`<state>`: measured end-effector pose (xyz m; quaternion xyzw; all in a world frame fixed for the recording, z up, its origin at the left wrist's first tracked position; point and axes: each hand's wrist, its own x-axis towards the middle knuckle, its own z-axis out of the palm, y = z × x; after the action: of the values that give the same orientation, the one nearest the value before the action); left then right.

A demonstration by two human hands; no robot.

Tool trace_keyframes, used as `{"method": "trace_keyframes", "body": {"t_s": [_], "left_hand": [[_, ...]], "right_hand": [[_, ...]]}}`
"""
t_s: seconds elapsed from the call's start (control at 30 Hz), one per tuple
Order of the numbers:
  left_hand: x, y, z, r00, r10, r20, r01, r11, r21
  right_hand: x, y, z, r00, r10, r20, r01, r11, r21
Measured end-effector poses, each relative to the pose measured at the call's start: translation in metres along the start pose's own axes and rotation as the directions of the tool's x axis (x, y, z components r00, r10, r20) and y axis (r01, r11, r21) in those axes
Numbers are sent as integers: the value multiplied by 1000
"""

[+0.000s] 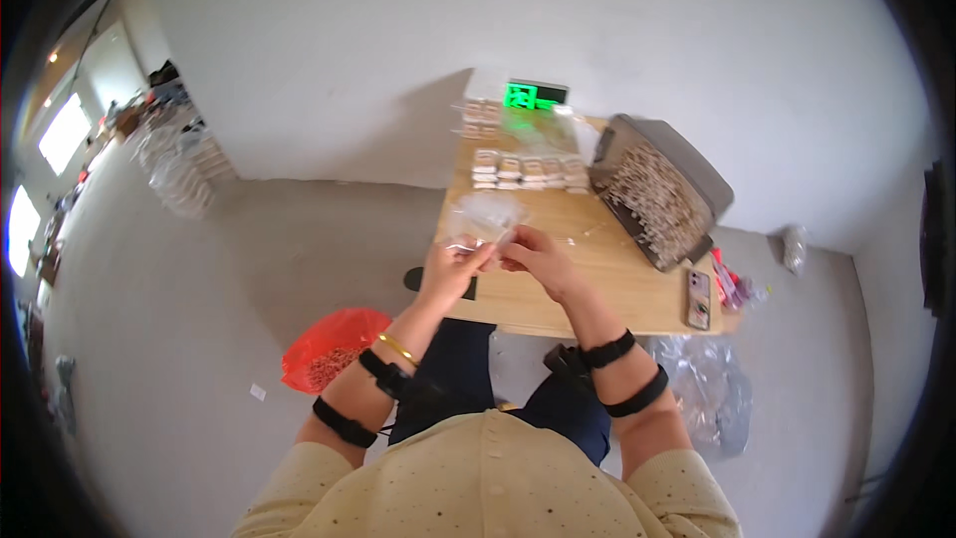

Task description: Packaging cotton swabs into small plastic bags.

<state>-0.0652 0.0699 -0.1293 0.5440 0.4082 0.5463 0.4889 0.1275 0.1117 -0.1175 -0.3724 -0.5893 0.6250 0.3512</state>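
Over the near left part of the wooden table (627,289), a clear plastic bag (486,209) is stretched between my hands. My left hand (456,265) pinches its near edge from the left, fingertips pressed together. From the right, my right hand (536,257) has its fingers closed at the bag's edge as well. Both hands are close together, almost touching. Beyond the bag stand rows of small filled packets (528,169), with more packets (481,118) behind them. At the back sits a scale with a lit green display (521,97).
A tilted grey bin (717,174) of small pale pieces stands on the table's right side. A phone (699,299) lies at the near right corner. On the floor are a red bag (344,324) of small pinkish pieces and a large clear plastic bag (712,394).
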Motion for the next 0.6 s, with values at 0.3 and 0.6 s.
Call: {"method": "trace_keyframes", "body": {"t_s": [0.3, 0.6], "left_hand": [[-24, 11, -6, 959, -255, -124, 258, 966, 9], [-36, 66, 16, 801, 404, 443, -563, 254, 787]], "right_hand": [[-25, 4, -10, 997, -38, -65, 42, 998, 56], [-34, 8, -2, 997, -63, -49, 62, 998, -21]]}}
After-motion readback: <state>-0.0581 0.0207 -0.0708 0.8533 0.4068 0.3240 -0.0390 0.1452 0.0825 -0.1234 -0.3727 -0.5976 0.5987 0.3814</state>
